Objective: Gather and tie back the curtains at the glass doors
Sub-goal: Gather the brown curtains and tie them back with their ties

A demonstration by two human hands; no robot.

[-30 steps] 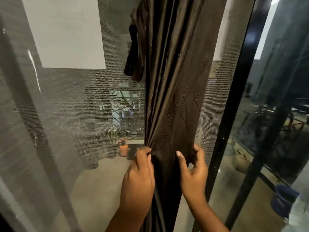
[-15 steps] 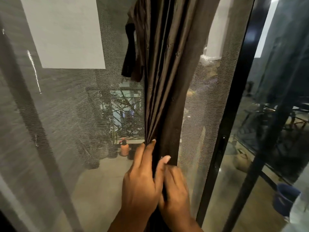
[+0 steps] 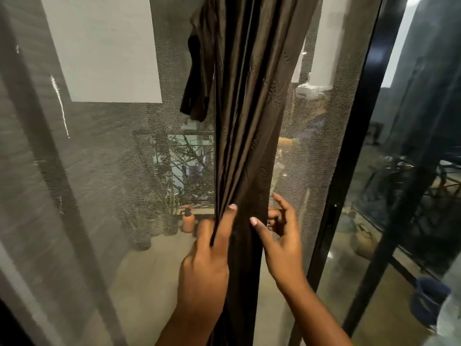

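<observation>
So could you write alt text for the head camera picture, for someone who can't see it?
Two hands gather a dark brown pleated fabric curtain at a mesh-screened glass door: the left hand grips its folds, the right hand touches its edge, fingers spread.

No readable text, labels, brands or numbers anywhere; white sheet [image 3: 104, 48] on door at 10 o'clock blank.

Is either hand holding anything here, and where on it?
The left hand grips the gathered brown curtain at its left-edge folds, low on the bunch. The right hand touches the bunch's right side, thumb on the cloth, fingers spread, not gripping.
</observation>
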